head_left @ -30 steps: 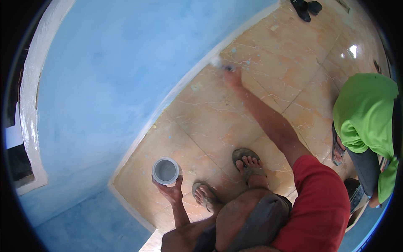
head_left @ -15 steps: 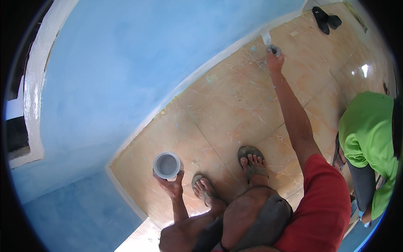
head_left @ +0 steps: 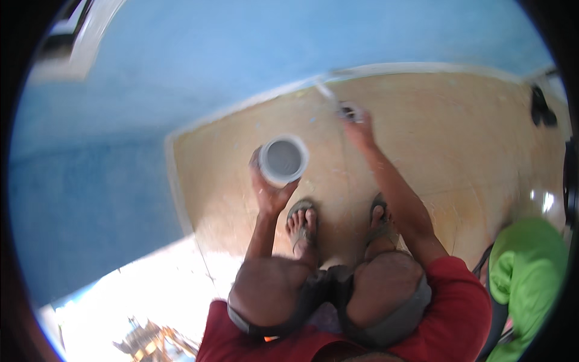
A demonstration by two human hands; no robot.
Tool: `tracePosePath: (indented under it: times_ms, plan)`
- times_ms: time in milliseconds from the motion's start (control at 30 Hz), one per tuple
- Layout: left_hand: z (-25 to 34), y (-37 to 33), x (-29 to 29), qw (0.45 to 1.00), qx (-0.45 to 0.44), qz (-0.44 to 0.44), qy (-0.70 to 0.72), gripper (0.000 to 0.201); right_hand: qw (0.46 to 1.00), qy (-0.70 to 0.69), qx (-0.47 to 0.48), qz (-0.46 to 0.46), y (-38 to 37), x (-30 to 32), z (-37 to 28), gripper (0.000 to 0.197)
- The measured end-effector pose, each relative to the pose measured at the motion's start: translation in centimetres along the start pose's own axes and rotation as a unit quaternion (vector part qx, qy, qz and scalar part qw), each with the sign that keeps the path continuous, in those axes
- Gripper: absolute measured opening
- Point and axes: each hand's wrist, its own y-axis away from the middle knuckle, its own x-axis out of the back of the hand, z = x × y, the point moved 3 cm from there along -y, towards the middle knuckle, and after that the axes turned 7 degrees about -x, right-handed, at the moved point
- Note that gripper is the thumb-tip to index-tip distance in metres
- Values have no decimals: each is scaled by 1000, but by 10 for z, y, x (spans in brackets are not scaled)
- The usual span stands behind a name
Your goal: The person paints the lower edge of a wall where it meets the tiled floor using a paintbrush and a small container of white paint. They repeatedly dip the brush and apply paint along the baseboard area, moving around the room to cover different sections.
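Note:
My left hand [head_left: 270,192] is wrapped round the side of a round pale plastic tub [head_left: 283,159], held above the floor in front of my left foot. Its open top faces up and shows a grey inside; I cannot tell how much paint it holds. Out ahead, my right hand [head_left: 360,130] is closed on a paintbrush [head_left: 327,92] with a pale, flat head. The brush points toward the white strip [head_left: 241,110] along the bottom of the blue wall [head_left: 241,54]. Motion blurs the brush tip, so I cannot tell whether it touches the strip.
Beige tiles [head_left: 446,139] cover the floor, with my sandalled feet close below the tub. Black shoes [head_left: 541,107] lie at the far right. A person in a green top [head_left: 528,271] is close on my right. Bright light fills a doorway at the lower left.
My view has turned to the right. The tub is farther forward from my knees, and my right hand with the paintbrush has come closer to the tub.

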Motion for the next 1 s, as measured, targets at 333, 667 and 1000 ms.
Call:
tracePosePath:
  times_ms: [333, 667, 1000]
  plan:
    - [-5, -15, -30, 994, -93, -42, 24, 107, 949, 223, 164, -148, 145, 74, -180, 26]
    - [27, 2, -49, 980, -165, -112, 23, 100, 843, 473, 188, -177, 149, 22, -130, 26]
    - [11, 19, -52, 983, -169, -45, 49, 90, 915, 323, 185, -159, 145, 22, -117, 32]
